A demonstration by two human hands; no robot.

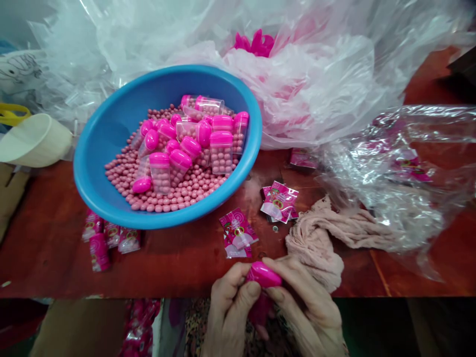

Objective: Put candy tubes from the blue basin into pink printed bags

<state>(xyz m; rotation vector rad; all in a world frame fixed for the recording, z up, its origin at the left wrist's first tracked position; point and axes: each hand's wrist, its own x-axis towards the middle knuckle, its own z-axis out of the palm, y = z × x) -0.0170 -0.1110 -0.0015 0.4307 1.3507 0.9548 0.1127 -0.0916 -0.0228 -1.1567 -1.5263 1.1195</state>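
Head view: the grip of both hands is closed on a small pink-capped container (265, 275), held just off the front edge of the tabletop (178, 270), low and near the middle. The left hand (228, 310) pinches it between thumb and bent fingers from one side; the right hand (312, 307) meets it from the other, its index finger laid along the top of the cap and its thumb pressed below. Both hands point away from the wearer, fingers curled inward, thumbs facing each other. The container's lower part is dark, blurred and partly covered by the thumbs, so its contents cannot be made out; the wrists run off the bottom edge. Just beyond lie printed pink sleeves (238, 229), with a crumpled cloth (316, 243) beside the right hand and a blue basin (97, 191) farther left.
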